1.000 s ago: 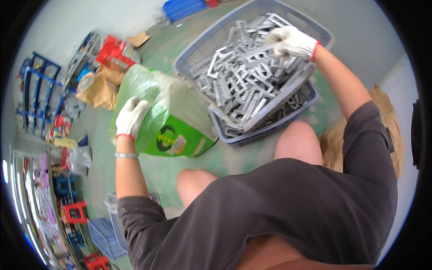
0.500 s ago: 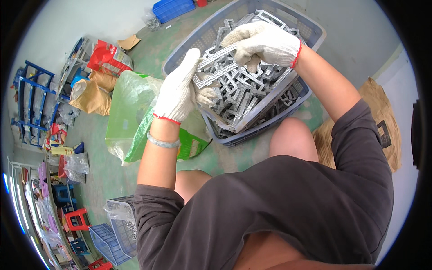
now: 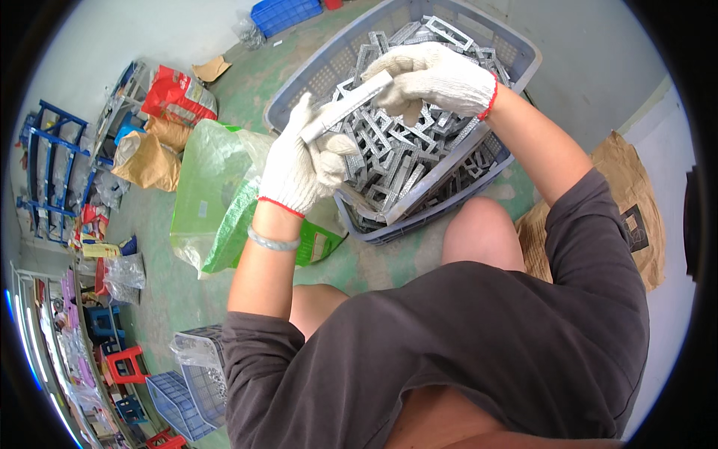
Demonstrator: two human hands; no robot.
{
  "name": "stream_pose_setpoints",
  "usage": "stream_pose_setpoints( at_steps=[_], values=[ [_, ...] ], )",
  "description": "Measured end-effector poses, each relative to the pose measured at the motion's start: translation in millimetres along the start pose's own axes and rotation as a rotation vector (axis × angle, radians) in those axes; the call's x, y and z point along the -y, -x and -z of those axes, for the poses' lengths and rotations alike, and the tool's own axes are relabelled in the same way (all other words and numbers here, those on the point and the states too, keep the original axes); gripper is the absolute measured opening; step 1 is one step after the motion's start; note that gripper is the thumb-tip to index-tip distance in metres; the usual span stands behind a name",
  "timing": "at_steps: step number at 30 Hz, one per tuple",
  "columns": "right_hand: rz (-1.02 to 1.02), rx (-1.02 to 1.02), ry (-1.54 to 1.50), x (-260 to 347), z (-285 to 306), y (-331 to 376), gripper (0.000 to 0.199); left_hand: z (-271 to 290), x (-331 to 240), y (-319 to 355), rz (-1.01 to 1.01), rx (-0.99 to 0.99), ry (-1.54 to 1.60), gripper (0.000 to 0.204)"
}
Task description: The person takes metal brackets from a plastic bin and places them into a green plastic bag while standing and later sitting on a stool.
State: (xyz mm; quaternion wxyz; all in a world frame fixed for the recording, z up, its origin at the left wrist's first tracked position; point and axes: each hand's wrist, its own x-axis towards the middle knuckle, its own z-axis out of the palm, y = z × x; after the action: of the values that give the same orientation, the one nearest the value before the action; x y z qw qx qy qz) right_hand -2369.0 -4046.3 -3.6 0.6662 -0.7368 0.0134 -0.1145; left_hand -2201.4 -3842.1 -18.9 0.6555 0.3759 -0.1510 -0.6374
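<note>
Both hands wear white knit gloves with red cuffs. Between them they hold one silvery rectangular metal frame (image 3: 348, 106), tilted with its right end higher. My left hand (image 3: 303, 153) is closed on its lower left end, with the fingers curled beneath. At the upper right end, my right hand (image 3: 430, 81) pinches it with thumb and fingers. Below the hands, a grey plastic basket (image 3: 527, 63) is heaped with similar metal frames (image 3: 400, 153). That basket rests in a darker blue-grey one (image 3: 389, 233).
Left of the basket, a green and clear plastic bag (image 3: 206, 198) lies on the floor. Brown paper sacks (image 3: 146, 161) and a red bag (image 3: 176, 96) stand farther left. A large brown paper sack (image 3: 636, 213) leans at my right. Blue crates (image 3: 176, 404) and a red stool (image 3: 127, 365) are lower left.
The metal frame has been turned about its length, so it now shows a narrow solid side instead of its open middle. My left hand has shifted slightly left and rotated with it.
</note>
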Motion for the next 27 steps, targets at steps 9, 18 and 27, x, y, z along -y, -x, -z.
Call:
stream_pose_setpoints(
  at_steps=[9, 18, 27],
  values=[
    [-0.166, -0.055, -0.067, -5, -11, -7, 0.033, -4, 5, 4, -0.239, -0.045, -0.166, 0.063],
    [-0.489, 0.379, 1.090, -37, -1, -33, 0.061, 31, -16, 35, -0.276, -0.030, -0.127, 0.059],
    [-0.832, 0.813, 1.258, -70, -24, -56, 0.083, 82, -65, 122, -0.466, -0.785, -0.649, 0.056]
  ],
)
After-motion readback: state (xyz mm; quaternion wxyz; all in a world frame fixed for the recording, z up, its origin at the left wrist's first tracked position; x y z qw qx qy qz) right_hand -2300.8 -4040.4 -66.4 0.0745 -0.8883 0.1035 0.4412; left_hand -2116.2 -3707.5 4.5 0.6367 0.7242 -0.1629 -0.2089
